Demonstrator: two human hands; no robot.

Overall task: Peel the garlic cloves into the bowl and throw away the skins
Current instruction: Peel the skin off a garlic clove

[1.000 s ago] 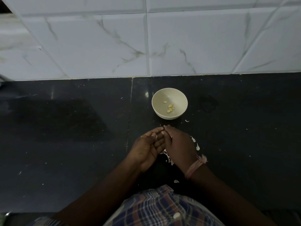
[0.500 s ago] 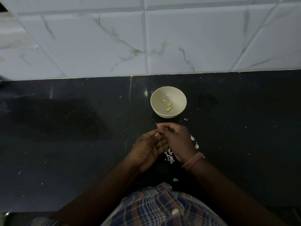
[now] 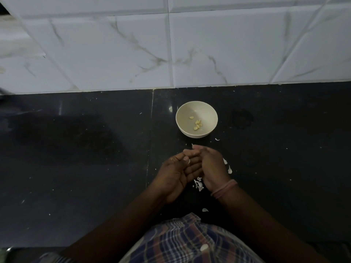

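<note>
A cream bowl [image 3: 179, 114] stands on the black counter with several peeled yellow garlic cloves [image 3: 197, 124] inside. Just in front of it my two hands meet. My left hand [image 3: 174, 175] lies palm up with its thumb pressed over the fingers. The curled fingertips of my right hand [image 3: 210, 166] close on the same spot. Both pinch a small garlic clove that is almost wholly hidden between the fingers. Below the hands lies a heap of white garlic skins [image 3: 198, 185].
Loose skin pieces lie right of my right hand [image 3: 229, 168], near the bowl [image 3: 217, 139] and close to my shirt [image 3: 204, 210]. A white marble-tiled wall [image 3: 209, 54] rises behind the black counter [image 3: 76, 168]. A seam [image 3: 150, 149] runs down the counter.
My right fingers have curled over the left fingertips and both hands have lifted a little toward the bowl. In the last half second they have hardly moved.
</note>
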